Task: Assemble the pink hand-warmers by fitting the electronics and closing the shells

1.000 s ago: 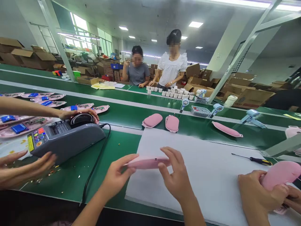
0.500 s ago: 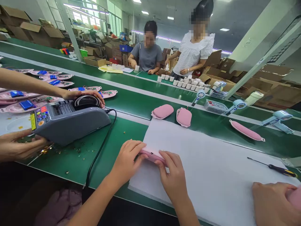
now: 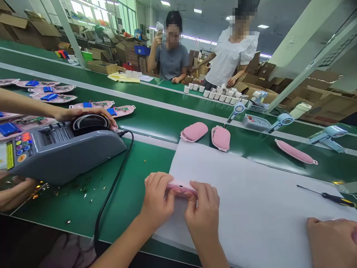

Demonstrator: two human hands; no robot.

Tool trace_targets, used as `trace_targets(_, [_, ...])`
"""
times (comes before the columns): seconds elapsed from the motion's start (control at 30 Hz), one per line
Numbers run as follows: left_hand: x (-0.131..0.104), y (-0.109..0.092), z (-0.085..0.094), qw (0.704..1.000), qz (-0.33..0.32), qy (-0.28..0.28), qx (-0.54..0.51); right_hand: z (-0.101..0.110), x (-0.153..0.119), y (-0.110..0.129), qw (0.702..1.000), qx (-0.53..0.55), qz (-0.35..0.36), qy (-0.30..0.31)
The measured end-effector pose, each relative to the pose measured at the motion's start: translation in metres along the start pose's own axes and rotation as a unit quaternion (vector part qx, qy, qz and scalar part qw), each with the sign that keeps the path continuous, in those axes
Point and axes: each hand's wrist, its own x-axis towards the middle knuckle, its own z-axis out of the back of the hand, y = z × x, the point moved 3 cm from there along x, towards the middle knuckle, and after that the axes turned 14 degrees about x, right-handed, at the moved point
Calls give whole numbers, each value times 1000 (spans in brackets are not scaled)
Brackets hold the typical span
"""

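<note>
Between my two hands is a pink plastic case [image 3: 182, 188] with a small dark port slot in its edge, held above the white sheet [image 3: 237, 201]. My left hand [image 3: 159, 195] grips its left end, thumb below and fingers on top. On the right end, my right hand [image 3: 205, 201] pinches in the same way. Both thumbs press near the middle of the edge facing me. Beyond the sheet's far edge lie two similar pink cases, one rounded case [image 3: 195, 131] and another case [image 3: 221, 138] beside it.
At left, a co-worker's hands hold a grey tape dispenser [image 3: 67, 149]; its black cable [image 3: 114, 190] crosses the green bench. A screwdriver [image 3: 334, 198] and another person's hand [image 3: 331, 240] are at right. Open pink shells [image 3: 52, 97], handheld fans [image 3: 283, 121] and white cups [image 3: 223, 97] stand beyond.
My thumbs have come closer together on the case's edge. The co-worker's tape dispenser has moved left and is tilted. Across the bench, a seated person has raised a white handheld fan.
</note>
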Motion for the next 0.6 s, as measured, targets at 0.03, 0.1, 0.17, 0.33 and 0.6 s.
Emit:
trace_targets(0.03, [-2, 1, 1, 1000, -8, -1, 3, 2, -2, -2, 1000, 7, 8, 7])
trace_targets(0.1, [-7, 3, 5, 1000, -27, 1, 6, 8, -6, -8, 999, 26, 23, 26])
trace_targets(0.17, [-11, 7, 8, 998, -52, 16, -5, 15, -11, -17, 997, 43, 28, 54])
trace_targets(0.33, [-5, 20, 19, 999, -38, 28, -22, 29, -9, -42, 982, 131, -69, 118])
trace_targets(0.6, [68, 34, -27, 974, 128, 188, 16, 22, 70, -112, 814, 392, -422, -73])
